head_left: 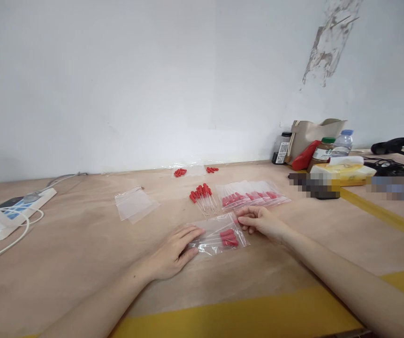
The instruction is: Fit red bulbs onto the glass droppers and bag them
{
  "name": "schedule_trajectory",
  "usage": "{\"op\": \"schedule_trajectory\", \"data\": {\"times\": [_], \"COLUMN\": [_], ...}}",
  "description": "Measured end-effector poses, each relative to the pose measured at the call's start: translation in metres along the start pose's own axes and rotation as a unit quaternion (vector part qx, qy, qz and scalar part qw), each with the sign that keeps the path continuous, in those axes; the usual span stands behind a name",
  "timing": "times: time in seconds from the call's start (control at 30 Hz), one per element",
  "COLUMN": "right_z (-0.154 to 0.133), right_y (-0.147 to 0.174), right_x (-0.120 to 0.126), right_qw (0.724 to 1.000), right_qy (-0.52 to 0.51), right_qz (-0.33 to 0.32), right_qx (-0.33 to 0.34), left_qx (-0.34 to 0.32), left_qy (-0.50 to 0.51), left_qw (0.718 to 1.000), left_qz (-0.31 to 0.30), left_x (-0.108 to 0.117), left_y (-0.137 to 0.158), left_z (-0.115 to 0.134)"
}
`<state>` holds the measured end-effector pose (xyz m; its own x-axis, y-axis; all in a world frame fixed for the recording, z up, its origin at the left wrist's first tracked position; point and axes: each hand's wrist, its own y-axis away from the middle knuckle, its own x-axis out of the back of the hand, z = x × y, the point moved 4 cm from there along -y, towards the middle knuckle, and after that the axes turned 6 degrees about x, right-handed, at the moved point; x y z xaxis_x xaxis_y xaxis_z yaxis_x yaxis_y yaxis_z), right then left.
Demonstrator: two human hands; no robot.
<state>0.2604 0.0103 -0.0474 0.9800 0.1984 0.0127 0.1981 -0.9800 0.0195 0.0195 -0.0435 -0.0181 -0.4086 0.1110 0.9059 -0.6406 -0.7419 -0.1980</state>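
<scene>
A clear zip bag lies flat on the table in front of me, with several red-bulbed droppers inside, bulbs to the right. My left hand rests over the bag's left end, fingers stretched out and thumb apart. At the bag's upper right corner, my right hand has thumb and fingers pinched on the edge by the zip strip. Just beyond the bag lies a fanned bunch of loose droppers. Filled dropper bags overlap to its right, and flat clear bags lie to the left.
Two small clusters of red bulbs in clear plastic lie near the wall. A power strip with white cables is at far left. At the right stand a tissue pack, bottles, a beige bag and black cables. Yellow tape runs along the front edge.
</scene>
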Motion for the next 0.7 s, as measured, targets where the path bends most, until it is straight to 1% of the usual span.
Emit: {"op": "schedule_trajectory", "data": {"times": [0.07, 0.23, 0.4, 0.53, 0.6, 0.63, 0.7], "right_z": [0.001, 0.002, 0.000, -0.003, -0.005, -0.006, -0.013], "right_y": [0.000, 0.001, 0.001, 0.004, 0.005, 0.005, 0.002], "right_x": [-0.002, -0.012, -0.015, -0.018, -0.017, -0.015, -0.009], "right_qw": [1.000, 0.999, 0.999, 0.994, 0.992, 0.992, 0.988], "right_qy": [0.015, 0.006, 0.015, 0.034, 0.058, 0.073, 0.120], "right_qz": [-0.010, -0.032, -0.028, -0.092, -0.107, -0.099, -0.052], "right_qx": [0.011, 0.015, 0.040, 0.040, 0.037, 0.041, 0.079], "left_qx": [-0.003, -0.001, -0.001, -0.009, -0.012, -0.013, -0.013], "left_qy": [0.000, -0.003, -0.007, -0.001, 0.000, -0.001, -0.003], "left_qw": [1.000, 1.000, 1.000, 1.000, 1.000, 1.000, 1.000], "left_qz": [0.003, 0.002, 0.004, 0.006, 0.000, -0.005, -0.010], "left_x": [0.000, 0.001, 0.000, 0.001, 0.000, 0.000, -0.001], "left_y": [0.000, 0.000, 0.000, 0.000, -0.001, -0.001, -0.001], "left_z": [0.001, 0.002, 0.001, 0.002, 0.002, 0.001, 0.000]}}
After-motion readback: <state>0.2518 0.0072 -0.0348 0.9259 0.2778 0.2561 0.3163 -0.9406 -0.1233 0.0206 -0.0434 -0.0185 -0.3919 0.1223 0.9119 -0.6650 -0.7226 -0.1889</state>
